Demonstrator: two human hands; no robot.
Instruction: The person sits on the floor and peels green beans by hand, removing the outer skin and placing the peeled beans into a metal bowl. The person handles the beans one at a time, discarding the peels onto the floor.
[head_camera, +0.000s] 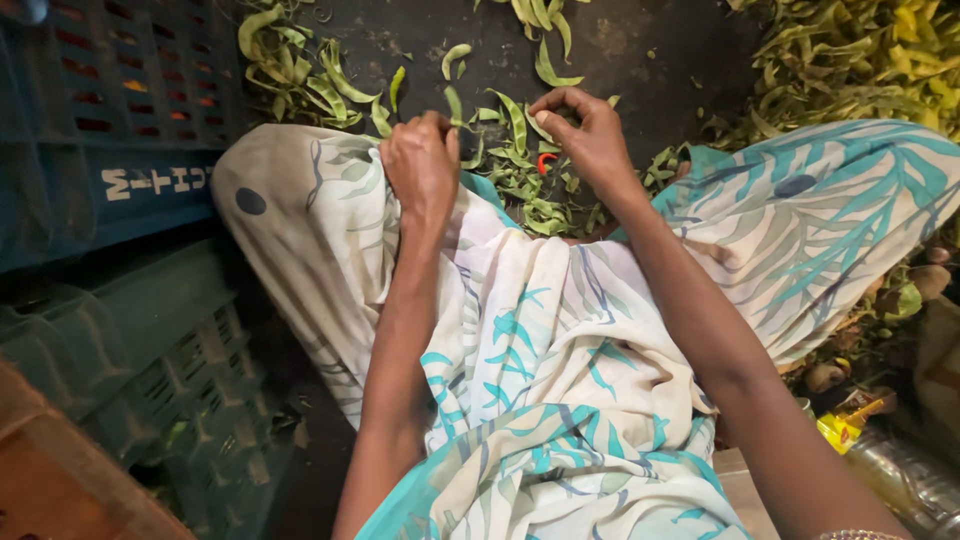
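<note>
I sit on the ground with my knees spread under a white cloth (540, 330) printed with teal leaves. My left hand (422, 165) is closed around a small green bean pod at my left knee. My right hand (590, 135) pinches another green pod (518, 120) by its end, fingertips pressed together. Between my knees lies a heap of green pods (535, 195) with a small red object (546, 160) in it. Both hands hover just over this heap.
Blue plastic crates (110, 150) stand stacked on the left, close to my knee. More pods (300, 70) lie scattered on the dark floor ahead. A big pile of yellow-green pods (850, 60) fills the top right. A yellow packet (840, 430) and a clear bottle (905, 480) lie at lower right.
</note>
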